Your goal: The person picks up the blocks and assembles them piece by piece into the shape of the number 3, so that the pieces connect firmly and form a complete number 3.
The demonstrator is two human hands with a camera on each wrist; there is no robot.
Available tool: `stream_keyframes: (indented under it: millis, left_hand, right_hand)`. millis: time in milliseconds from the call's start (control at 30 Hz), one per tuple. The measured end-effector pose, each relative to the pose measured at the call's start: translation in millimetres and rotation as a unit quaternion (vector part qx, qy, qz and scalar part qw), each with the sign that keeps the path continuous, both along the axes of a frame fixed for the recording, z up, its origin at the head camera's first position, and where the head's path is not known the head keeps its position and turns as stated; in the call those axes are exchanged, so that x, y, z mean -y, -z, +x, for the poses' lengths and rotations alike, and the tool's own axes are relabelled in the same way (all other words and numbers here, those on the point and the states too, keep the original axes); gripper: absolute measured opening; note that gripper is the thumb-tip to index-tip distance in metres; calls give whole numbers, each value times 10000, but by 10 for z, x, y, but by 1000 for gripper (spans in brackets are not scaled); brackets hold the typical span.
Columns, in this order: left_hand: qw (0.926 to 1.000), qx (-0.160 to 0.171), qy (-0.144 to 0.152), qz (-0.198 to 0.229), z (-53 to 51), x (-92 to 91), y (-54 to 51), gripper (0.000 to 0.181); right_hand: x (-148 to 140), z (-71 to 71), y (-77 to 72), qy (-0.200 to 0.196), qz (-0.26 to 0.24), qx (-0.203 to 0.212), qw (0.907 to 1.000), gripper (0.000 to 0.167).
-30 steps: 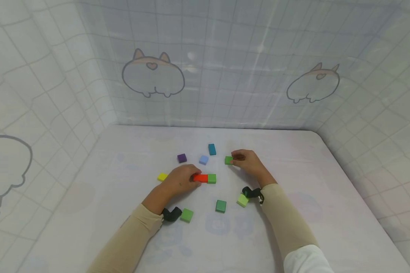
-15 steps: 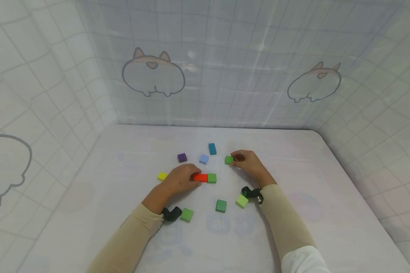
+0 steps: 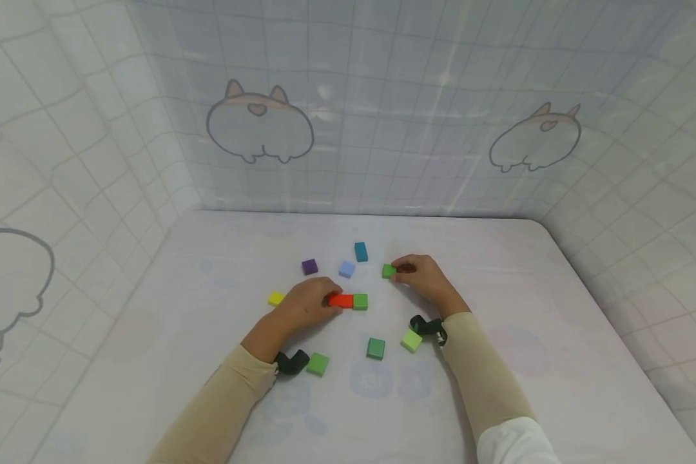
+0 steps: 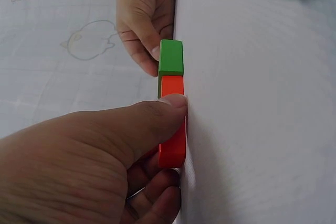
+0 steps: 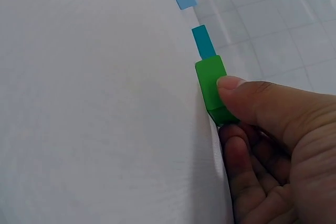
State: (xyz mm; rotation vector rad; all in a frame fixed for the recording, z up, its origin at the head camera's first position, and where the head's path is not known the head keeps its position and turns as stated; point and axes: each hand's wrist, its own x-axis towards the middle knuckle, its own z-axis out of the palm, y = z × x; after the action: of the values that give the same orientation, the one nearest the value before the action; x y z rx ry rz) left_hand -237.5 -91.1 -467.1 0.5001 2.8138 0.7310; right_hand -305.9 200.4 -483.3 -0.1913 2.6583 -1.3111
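Note:
The left hand (image 3: 309, 305) pinches a red block (image 3: 342, 301) on the white table; a green block (image 3: 360, 301) touches its right end. In the left wrist view the thumb of the left hand (image 4: 89, 150) lies over the red block (image 4: 172, 145), and the green block (image 4: 171, 56) stands in line beyond it. Farther back and to the right, the right hand (image 3: 428, 280) holds another green block (image 3: 388, 271) between thumb and fingers. The right wrist view shows the right hand (image 5: 283, 129) with its thumb on that green block (image 5: 210, 85).
Behind the hands lie purple (image 3: 310, 266), light blue (image 3: 347, 269) and teal (image 3: 361, 252) blocks. A yellow block (image 3: 275, 298) is left of the left hand. Nearer are green (image 3: 318, 364), dark green (image 3: 375, 348) and lime (image 3: 411, 340) blocks. A patterned sheet (image 3: 377, 129) hangs behind the table.

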Motion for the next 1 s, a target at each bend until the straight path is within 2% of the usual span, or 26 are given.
stream_keyframes:
  millis: [400, 1000]
  left_hand:
    - [10000, 31, 6, -22, -22, -11, 12, 43]
    - [9999, 113, -53, -61, -25, -37, -37, 45]
  right_hand:
    - [33, -7, -24, -46, 57, 167, 9998, 29]
    - [47, 12, -23, -288, 41, 212, 9994, 24]
